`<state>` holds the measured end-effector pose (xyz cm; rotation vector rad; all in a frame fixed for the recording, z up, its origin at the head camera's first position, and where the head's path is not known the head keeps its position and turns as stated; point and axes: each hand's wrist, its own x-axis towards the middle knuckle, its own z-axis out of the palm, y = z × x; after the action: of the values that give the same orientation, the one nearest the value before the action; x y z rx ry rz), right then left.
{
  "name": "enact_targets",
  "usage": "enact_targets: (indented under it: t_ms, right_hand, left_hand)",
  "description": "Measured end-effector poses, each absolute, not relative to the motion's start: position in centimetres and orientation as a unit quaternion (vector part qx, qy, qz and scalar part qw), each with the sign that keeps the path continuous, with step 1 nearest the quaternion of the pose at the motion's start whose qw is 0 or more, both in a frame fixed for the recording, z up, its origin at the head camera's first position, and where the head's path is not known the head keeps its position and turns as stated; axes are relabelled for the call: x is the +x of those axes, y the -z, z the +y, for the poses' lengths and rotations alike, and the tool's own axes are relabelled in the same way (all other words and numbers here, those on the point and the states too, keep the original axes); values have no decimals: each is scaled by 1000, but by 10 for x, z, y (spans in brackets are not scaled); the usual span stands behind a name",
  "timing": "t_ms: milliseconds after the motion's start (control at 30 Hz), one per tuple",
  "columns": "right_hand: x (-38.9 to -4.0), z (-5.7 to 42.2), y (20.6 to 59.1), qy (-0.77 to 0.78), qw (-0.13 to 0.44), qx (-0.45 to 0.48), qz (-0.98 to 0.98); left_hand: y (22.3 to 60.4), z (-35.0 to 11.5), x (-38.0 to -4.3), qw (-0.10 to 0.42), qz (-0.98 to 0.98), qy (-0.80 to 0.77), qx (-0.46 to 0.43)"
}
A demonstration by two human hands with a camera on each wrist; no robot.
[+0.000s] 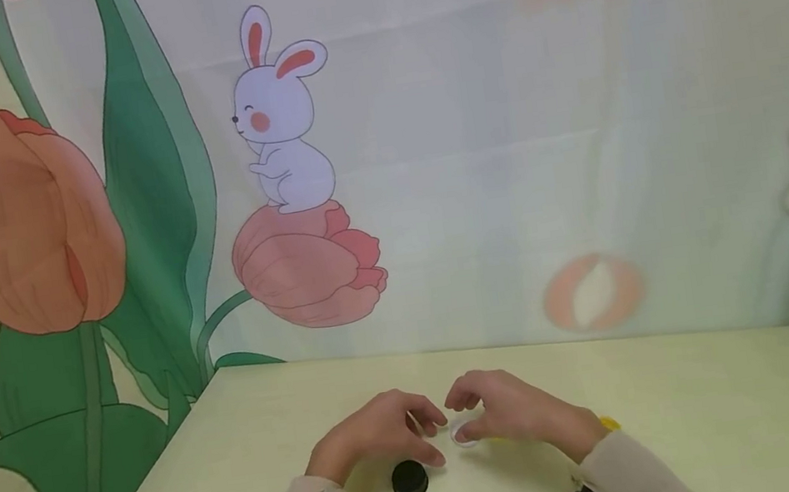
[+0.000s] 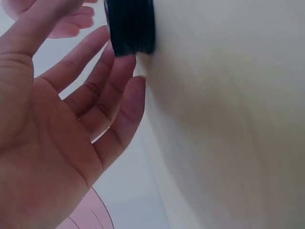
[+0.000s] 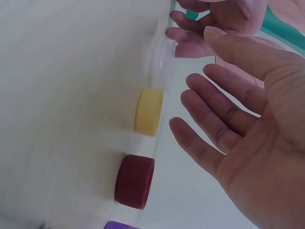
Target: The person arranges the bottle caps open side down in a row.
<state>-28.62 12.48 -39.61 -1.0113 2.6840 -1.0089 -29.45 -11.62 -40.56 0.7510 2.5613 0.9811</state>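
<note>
My left hand hovers over the table with its fingers relaxed and bent, holding nothing. Just below its thumb in the head view sits a black bottle cap, which also shows as a dark round lid in the left wrist view. My right hand faces it, fingers loosely spread and apart from the caps. Beneath its thumb lies a white cap, partly covered. In the right wrist view a whitish cap, a yellow cap and a dark red cap stand in a row.
A purple thing is cut off at the lower edge of the right wrist view. Something yellow peeks out behind the right wrist. The pale table meets a curtain printed with tulips and a rabbit.
</note>
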Motion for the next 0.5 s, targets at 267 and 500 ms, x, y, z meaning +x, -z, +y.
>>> enact_targets:
  t_ms: [267,500]
  right_hand:
    - [-289,130,403,319,56,-323,889]
    - [-292,134,407,317,63,-320,891]
  left_hand:
    - [408,-101,-297,131,896,-339,255]
    - [408,-94,-298,120,899,-338,252]
